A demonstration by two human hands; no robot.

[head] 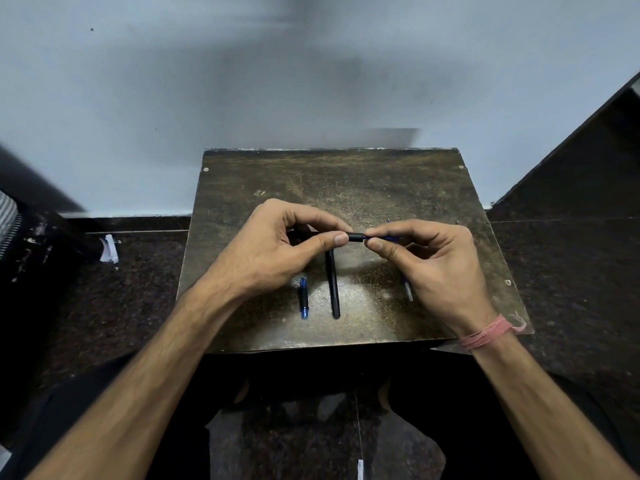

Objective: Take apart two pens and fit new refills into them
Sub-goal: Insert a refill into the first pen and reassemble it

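Observation:
Above the small worn table (415, 188), my left hand (277, 244) pinches a black pen barrel (355, 236) held level. My right hand (433, 258) pinches a thin blue refill (388, 238) whose left end meets the barrel's open end. On the table beneath lies a second black pen (333, 285), pointing toward me. A short blue pen piece (304, 299) lies to its left. A pale thin refill (408, 291) shows partly under my right hand.
The table stands against a pale wall (242, 81), with dark speckled floor (121, 289) on both sides. A scrap of white paper (110, 249) lies on the floor at left. My dark-clothed legs (450, 393) are below the table's near edge.

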